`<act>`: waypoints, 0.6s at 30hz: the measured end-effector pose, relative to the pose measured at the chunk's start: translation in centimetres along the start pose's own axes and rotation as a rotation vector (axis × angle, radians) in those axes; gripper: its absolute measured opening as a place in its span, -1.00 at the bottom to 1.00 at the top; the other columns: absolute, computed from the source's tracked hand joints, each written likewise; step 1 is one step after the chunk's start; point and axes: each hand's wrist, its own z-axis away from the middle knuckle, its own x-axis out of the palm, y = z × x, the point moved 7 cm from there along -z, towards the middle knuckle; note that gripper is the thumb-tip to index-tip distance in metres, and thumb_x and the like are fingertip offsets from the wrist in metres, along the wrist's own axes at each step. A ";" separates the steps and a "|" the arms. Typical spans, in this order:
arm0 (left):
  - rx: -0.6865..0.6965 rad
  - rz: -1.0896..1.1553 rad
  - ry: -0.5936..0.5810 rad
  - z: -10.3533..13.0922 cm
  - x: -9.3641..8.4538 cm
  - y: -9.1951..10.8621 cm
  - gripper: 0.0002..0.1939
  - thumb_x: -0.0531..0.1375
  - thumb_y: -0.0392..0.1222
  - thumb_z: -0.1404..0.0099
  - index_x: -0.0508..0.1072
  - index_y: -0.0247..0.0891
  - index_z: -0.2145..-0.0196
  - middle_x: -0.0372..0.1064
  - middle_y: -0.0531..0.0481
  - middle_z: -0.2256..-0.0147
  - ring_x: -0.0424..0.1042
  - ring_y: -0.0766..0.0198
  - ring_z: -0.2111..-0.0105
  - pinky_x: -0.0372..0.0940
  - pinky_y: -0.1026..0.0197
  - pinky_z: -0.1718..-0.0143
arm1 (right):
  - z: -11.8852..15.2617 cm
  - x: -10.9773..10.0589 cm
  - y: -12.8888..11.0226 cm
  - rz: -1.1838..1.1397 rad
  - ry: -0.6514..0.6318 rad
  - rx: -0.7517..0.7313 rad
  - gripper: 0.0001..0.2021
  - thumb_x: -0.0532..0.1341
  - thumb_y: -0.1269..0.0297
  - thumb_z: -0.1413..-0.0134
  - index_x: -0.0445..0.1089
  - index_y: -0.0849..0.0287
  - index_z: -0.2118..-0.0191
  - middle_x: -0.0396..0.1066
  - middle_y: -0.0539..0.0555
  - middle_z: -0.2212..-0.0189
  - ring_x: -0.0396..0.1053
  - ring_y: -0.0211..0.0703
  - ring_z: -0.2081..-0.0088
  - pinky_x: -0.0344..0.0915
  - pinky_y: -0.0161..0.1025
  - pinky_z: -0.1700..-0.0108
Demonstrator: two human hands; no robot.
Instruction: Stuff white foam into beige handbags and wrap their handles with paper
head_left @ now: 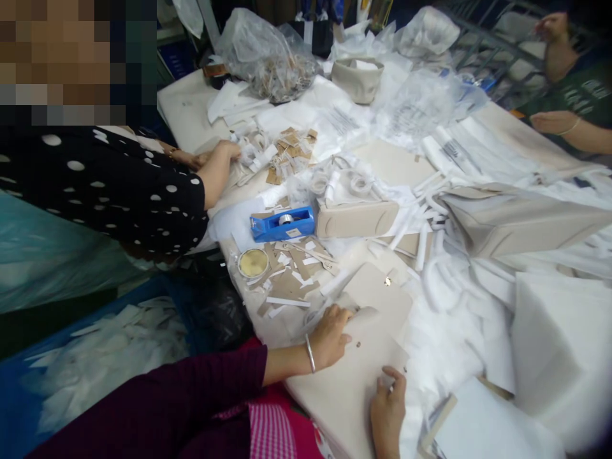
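A flat cream leather bag (377,293) with small metal studs lies at the table's near edge. My left hand (332,335), with a bangle and a maroon sleeve, rests on the bag, its fingers closed on a rolled bit of white wrapping paper (366,313). My right hand (387,408) comes up from the bottom edge and pinches the rim of a white paper sheet (389,357) that lies over the bag. Brown and white paper scraps (287,280) lie just left of my left hand.
A blue tape dispenser (282,223) and a round tin (253,262) sit beyond the scraps. More cream bags (356,218) (516,220) and white foam sheets (559,344) cover the table. A co-worker's hand (222,156) reaches from the left; another person's arm (568,124) is far right.
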 end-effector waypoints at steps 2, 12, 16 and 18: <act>-0.090 0.120 0.021 -0.9 0.0 -1.3 -0.72 0.22 -0.38 -0.05 0.34 -0.26 0.23 0.30 -0.12 0.18 0.29 0.10 0.11 0.19 0.09 0.01 | -0.1 0.0 0.0 0.030 -0.002 0.013 -0.69 -0.02 0.10 -0.05 0.19 0.12 0.12 0.32 0.15 0.17 0.30 0.06 0.11 0.20 -0.07 0.04; -0.550 0.571 -0.068 -5.8 3.2 -5.7 -0.76 0.31 -0.20 0.06 0.30 -0.25 0.47 0.31 0.06 0.50 0.33 0.21 0.45 0.22 0.20 0.40 | 0.1 -0.6 -2.3 0.058 0.118 -0.093 -0.68 -0.06 0.17 -0.11 0.23 0.20 0.09 0.26 0.25 0.12 0.20 0.12 -0.02 0.14 0.01 -0.06; -0.513 0.590 -0.015 -5.8 2.9 -6.5 -0.80 0.25 -0.28 0.01 0.27 -0.26 0.43 0.30 0.07 0.48 0.30 0.28 0.47 0.19 0.24 0.42 | 0.2 -0.9 -3.5 0.085 0.209 -0.151 -0.68 -0.06 0.19 -0.16 0.25 0.22 0.06 0.23 0.25 0.11 0.21 0.08 0.03 0.21 -0.07 0.08; -0.418 0.470 0.063 -6.0 2.1 -6.8 -0.79 0.25 -0.27 -0.01 0.23 -0.25 0.45 0.23 0.12 0.50 0.24 0.33 0.47 0.14 0.28 0.41 | 0.2 -0.6 -3.6 0.118 0.222 -0.169 -0.64 -0.09 0.22 -0.18 0.24 0.21 -0.01 0.19 0.23 0.11 0.22 0.06 0.08 0.22 -0.13 0.18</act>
